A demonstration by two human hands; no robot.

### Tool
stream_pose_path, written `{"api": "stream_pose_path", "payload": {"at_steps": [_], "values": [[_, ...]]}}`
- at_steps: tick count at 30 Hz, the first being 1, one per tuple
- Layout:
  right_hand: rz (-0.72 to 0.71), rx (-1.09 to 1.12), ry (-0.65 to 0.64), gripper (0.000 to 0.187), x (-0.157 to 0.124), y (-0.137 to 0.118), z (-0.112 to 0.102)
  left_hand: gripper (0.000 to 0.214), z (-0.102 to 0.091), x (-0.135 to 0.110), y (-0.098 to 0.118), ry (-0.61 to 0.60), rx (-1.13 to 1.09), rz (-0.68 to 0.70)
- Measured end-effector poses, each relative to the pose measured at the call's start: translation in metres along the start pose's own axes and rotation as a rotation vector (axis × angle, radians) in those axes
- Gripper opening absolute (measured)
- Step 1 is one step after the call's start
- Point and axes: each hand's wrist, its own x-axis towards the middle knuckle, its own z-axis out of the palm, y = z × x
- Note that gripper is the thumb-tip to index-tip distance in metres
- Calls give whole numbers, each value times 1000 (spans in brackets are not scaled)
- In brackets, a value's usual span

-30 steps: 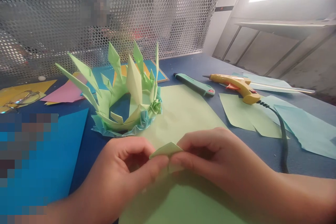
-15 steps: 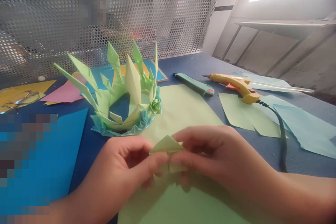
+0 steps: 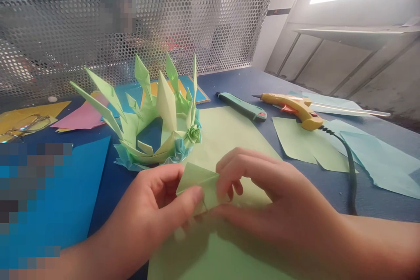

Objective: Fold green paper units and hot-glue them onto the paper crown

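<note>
Both my hands pinch a small folded piece of light green paper [image 3: 197, 181] just above a large light green sheet [image 3: 226, 140] on the blue table. My left hand [image 3: 157, 210] grips its left side between thumb and fingers. My right hand [image 3: 269, 197] holds its right side, with the thumb underneath and the fingers curled over it. Just beyond them stands a spiky green paper crown [image 3: 154, 118] with a blue frilled base and a small paper rose.
A teal utility knife [image 3: 243, 107] and a yellow glue gun [image 3: 295, 107] with a black cord [image 3: 351, 170] lie at the right, among green and pale blue paper pieces. Blue, pink and yellow sheets and a pair of glasses [image 3: 24, 124] lie at the left. A perforated metal screen stands behind.
The folded green piece has tilted up and turned leftward between my fingers. My right fingers have lifted and curled over it. Nothing else has moved.
</note>
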Motion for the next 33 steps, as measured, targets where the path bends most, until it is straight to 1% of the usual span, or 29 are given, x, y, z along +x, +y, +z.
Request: {"api": "stream_pose_path", "payload": {"at_steps": [3,7,8,11,12,13,15,17,19,21,23,25,28,33], "values": [[-28,-31,-2,19,4,0,-2,3,0,2,1,55,19,37],[-36,-9,-17,9,8,0,-4,15,0,3,1,122,41,59],[-34,6,-13,8,8,0,-4,20,0,3,1,133,24,77],[4,40,-1,9,7,1,-5,49,0,3,0,145,-34,139],[17,44,4,9,6,2,-5,53,0,3,-1,140,-29,160],[27,45,12,9,6,2,-5,51,-1,2,-1,140,3,180],[30,43,28,7,5,1,-5,36,-2,0,-1,154,145,207],[27,21,26,7,6,0,-4,26,-3,-1,0,209,315,250],[27,-13,0,8,8,-1,-4,25,-4,-2,1,275,406,306],[-2,-25,-13,10,8,-2,-4,27,-4,-1,2,320,412,334],[-30,-12,-9,9,8,-1,-5,29,-4,-1,2,328,386,339],[-33,-7,-2,10,6,0,-5,30,-3,-1,1,327,360,338],[-9,-32,12,17,5,1,-4,33,-3,-3,1,321,362,325],[-6,-3,9,11,6,1,-3,37,-4,-4,0,295,355,316]]}}
